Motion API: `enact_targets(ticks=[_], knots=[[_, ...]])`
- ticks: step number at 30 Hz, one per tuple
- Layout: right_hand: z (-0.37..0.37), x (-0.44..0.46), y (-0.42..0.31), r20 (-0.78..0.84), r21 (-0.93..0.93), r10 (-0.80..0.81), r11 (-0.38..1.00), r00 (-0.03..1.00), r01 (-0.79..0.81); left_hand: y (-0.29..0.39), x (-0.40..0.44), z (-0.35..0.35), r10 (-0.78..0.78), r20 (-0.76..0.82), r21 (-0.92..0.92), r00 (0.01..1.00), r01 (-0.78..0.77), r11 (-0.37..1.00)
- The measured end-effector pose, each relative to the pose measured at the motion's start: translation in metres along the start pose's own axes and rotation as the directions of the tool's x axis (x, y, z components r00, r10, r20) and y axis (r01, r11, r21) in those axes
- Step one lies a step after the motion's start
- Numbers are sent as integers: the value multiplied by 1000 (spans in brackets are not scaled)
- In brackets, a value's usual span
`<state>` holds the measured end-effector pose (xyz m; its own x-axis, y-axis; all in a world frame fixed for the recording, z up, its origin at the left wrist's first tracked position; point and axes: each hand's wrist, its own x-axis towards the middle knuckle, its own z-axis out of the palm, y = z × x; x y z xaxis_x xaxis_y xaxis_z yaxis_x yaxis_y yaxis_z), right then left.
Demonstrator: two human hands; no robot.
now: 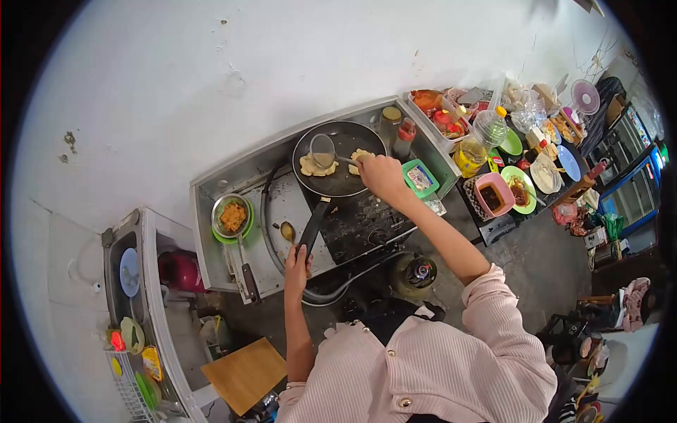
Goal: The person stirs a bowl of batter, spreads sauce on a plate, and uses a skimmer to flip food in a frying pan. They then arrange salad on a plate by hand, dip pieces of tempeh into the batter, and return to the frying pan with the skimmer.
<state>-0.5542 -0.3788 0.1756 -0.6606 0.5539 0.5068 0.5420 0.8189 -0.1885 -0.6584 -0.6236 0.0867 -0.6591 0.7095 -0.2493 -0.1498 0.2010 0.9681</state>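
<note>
A black frying pan [340, 185] sits on the stove [356, 233], with two pale, flat pieces of food in it. My left hand [297, 266] is closed around the end of the pan's handle. My right hand [384, 176] grips the handle of a metal ladle [322, 148]. Its round bowl is over the left piece of food [310, 168], and whether they touch I cannot tell. The right piece of food [361, 156] lies near my right fingers. A spoon [288, 231] rests on the metal surface just beyond my left hand.
A strainer [231, 215] with orange-brown food rests over a green bowl at left. A green-lidded tub [420, 178] and red-capped bottle [404, 137] stand right of the pan. An oil bottle [471, 155] and pink bowl [493, 196] are farther right. A hose [268, 211] runs beside the stove.
</note>
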Motion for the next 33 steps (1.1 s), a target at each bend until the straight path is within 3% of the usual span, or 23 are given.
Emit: enact_targets(ticks=[7,11,22,33], knots=[[-10,7,10,171,-102,-48,993,984,66,7,-4,0,-35,20,21,999,35,999],[-21,7,22,154,-142,-51,987,987,73,9,-5,1,-50,3,10,999,50,999],[-11,-2,46,59,-7,62,998,996,-61,-4,2,-2,15,28,-9,999,-15,1000],[-14,3,61,141,174,265,942,954,-287,7,-3,0,-39,-9,23,999,39,999]])
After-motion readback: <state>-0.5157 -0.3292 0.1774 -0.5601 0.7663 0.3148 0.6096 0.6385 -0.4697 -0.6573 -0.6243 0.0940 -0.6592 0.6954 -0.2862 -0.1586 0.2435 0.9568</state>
